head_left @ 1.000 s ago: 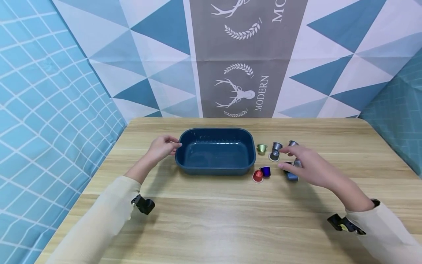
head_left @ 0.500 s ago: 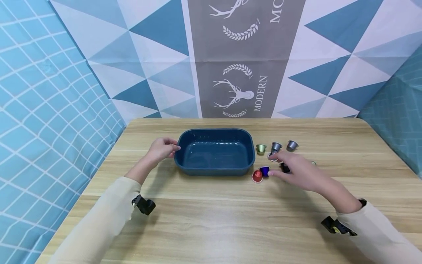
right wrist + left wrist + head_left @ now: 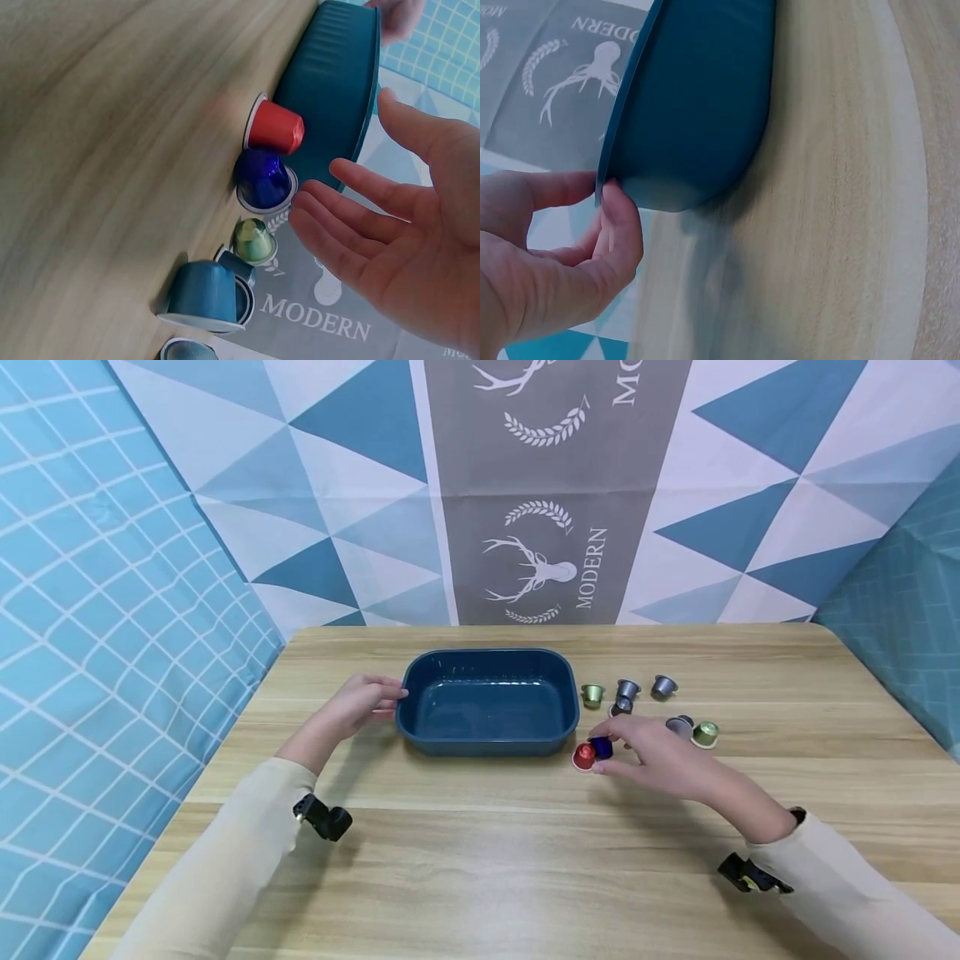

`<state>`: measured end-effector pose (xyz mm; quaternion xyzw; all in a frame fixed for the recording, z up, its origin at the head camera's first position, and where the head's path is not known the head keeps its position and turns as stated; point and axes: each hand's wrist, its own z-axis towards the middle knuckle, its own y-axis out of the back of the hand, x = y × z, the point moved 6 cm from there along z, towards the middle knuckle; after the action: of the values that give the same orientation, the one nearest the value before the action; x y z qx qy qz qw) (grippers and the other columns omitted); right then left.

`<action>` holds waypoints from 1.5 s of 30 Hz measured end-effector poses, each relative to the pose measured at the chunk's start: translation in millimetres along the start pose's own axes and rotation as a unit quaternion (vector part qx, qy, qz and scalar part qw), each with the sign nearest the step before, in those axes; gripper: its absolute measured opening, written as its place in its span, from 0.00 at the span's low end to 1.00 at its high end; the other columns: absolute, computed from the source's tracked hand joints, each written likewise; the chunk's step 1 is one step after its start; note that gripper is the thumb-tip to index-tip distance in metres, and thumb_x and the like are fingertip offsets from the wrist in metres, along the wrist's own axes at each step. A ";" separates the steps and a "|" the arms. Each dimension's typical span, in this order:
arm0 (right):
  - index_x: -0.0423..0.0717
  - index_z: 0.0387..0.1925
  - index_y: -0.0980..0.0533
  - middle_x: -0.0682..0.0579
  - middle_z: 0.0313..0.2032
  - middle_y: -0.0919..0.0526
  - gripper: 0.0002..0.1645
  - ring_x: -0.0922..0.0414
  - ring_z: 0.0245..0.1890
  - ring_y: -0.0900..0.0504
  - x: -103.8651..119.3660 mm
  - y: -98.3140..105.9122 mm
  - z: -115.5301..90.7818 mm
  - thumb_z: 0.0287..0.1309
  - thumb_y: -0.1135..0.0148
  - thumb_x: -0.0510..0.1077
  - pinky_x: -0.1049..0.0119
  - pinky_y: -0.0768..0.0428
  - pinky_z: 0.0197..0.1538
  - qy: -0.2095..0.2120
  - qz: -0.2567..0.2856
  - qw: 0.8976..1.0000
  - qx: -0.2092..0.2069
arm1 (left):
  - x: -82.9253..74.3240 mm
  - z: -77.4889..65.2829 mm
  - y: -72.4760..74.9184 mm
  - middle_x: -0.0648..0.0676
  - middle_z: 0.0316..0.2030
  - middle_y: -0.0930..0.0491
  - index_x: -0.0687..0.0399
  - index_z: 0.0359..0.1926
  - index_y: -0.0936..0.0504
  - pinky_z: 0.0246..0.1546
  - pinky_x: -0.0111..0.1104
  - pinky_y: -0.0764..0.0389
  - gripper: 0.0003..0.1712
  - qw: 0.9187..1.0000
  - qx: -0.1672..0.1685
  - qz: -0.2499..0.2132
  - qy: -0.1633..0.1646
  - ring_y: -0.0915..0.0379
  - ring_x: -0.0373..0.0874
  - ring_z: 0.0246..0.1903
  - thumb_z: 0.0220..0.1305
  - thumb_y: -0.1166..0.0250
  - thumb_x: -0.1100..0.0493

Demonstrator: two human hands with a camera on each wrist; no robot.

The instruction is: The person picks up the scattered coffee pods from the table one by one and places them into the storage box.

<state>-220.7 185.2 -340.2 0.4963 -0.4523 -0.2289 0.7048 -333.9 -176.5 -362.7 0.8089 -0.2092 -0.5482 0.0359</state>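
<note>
A dark blue rectangular tub (image 3: 487, 748) stands on the wooden table. My left hand (image 3: 366, 702) pinches its left rim between thumb and finger, as the left wrist view shows at the tub's wall (image 3: 690, 97). My right hand (image 3: 663, 753) hovers at the tub's right, thumb and fingers spread apart around a red coffee capsule (image 3: 584, 757) and a dark blue coffee capsule (image 3: 603, 747). In the right wrist view nothing is between its fingers; the red capsule (image 3: 276, 127) and the blue one (image 3: 261, 178) sit side by side, just beyond the fingertips.
Behind the right hand are a green capsule (image 3: 592, 695), a grey-blue capsule (image 3: 628, 689) with a dark one in front, and a grey capsule (image 3: 663, 687). Farther right lie another green capsule (image 3: 706, 734) and a grey one (image 3: 679, 727). A patterned backdrop (image 3: 543, 560) rises behind the table.
My right hand has moved left and slightly toward me, from the right-hand capsules to the red and blue pair. The left hand stays at the tub's rim.
</note>
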 end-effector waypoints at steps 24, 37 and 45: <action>0.41 0.44 0.22 0.49 0.39 0.20 0.19 0.58 0.37 0.22 16.6 -17.9 12.5 0.53 0.29 0.46 0.72 0.20 0.37 0.033 -0.040 0.999 0.007 | 8.5 4.1 2.2 0.44 0.29 0.24 0.57 0.46 0.30 0.33 0.21 0.22 0.07 0.991 0.034 -0.124 0.044 0.28 0.31 0.29 0.69 0.45 0.62; 0.44 0.39 0.23 0.54 0.34 0.22 0.16 0.63 0.34 0.26 11.2 -31.3 18.8 0.51 0.28 0.46 0.72 0.22 0.35 0.061 -0.097 0.993 -0.008 | 7.1 3.7 2.0 0.45 0.33 0.26 0.57 0.49 0.31 0.34 0.21 0.22 0.09 0.992 0.029 -0.111 0.049 0.28 0.32 0.31 0.69 0.45 0.61; 0.48 0.32 0.24 0.57 0.30 0.25 0.09 0.65 0.31 0.27 11.7 -37.5 19.6 0.52 0.29 0.41 0.72 0.23 0.34 0.100 -0.127 0.986 -0.027 | 7.6 3.9 1.6 0.45 0.35 0.27 0.59 0.53 0.32 0.35 0.21 0.22 0.14 0.993 0.028 -0.105 0.044 0.29 0.32 0.32 0.69 0.44 0.61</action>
<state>-227.3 151.3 -367.4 0.5506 -0.3063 -0.2777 0.7252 -335.5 -180.2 -370.4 0.8505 -0.1364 -0.5067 -0.0354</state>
